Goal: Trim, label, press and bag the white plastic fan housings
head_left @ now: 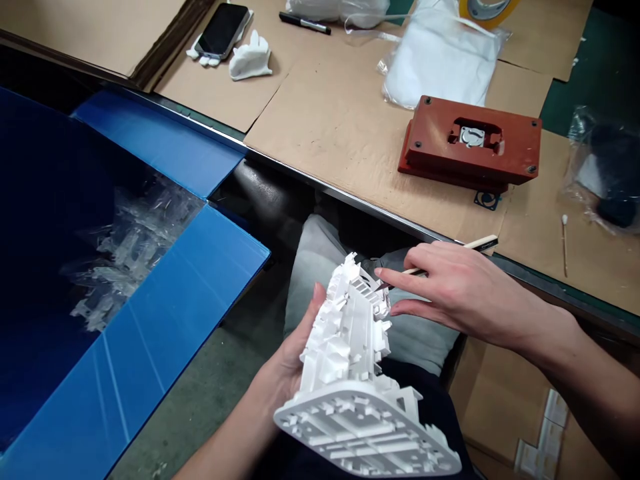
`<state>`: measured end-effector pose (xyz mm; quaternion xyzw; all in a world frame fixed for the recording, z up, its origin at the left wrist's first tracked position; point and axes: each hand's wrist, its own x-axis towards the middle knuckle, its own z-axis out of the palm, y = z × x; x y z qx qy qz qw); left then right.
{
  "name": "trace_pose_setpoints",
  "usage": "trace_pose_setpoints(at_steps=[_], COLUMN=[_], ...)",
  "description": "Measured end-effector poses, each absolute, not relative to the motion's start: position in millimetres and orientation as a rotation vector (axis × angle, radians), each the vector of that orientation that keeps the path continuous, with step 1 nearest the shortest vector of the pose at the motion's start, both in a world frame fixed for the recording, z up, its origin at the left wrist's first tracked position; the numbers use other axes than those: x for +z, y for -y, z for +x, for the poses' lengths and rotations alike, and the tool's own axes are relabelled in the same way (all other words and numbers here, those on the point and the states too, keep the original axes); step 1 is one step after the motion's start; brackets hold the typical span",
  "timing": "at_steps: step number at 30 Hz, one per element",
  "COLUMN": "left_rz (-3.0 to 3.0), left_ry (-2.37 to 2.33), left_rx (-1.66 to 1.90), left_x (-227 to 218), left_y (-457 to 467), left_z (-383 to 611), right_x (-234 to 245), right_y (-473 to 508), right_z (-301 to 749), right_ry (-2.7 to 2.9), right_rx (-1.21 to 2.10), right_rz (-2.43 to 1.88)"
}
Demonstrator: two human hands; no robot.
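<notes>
My left hand (293, 347) is wrapped around the side of a white moulded plastic part (345, 340), its thumb against the edge. The part is tilted over my lap, its broad ribbed end plate towards me. At its far right side, my right hand (450, 287) grips a slim tool with a pale handle (483, 243). The handle sticks out behind the knuckles, and the tip reaches the slotted area of the part. My fingers and the part partly hide the tip, so its kind is unclear.
A blue box (185, 273) with clear-wrapped parts (135, 253) stands left. On the cardboard-covered bench (320, 127) are a red-brown fixture block (475, 143), a cotton swab (565, 247), a phone (223, 30), a white glove (251, 57), a black marker (305, 23) and a bagged white cloth (443, 57).
</notes>
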<state>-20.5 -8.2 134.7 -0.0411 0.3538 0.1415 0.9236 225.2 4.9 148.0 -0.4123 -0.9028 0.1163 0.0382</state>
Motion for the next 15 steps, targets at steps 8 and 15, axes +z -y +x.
trace_pose_setpoints(at_steps=[8,15], left_rz=[-0.196,-0.178], left_ry=[-0.672,-0.714], left_rx=[0.252,0.274], left_x=[119.1,137.7], left_y=[11.2,10.2], left_z=[-27.5,-23.1], right_x=[149.4,141.4], right_y=[-2.7,-0.9], right_z=[223.4,230.3], right_ry=[2.824,2.659], right_rx=[0.283,0.675], right_rz=[-1.25,-1.357])
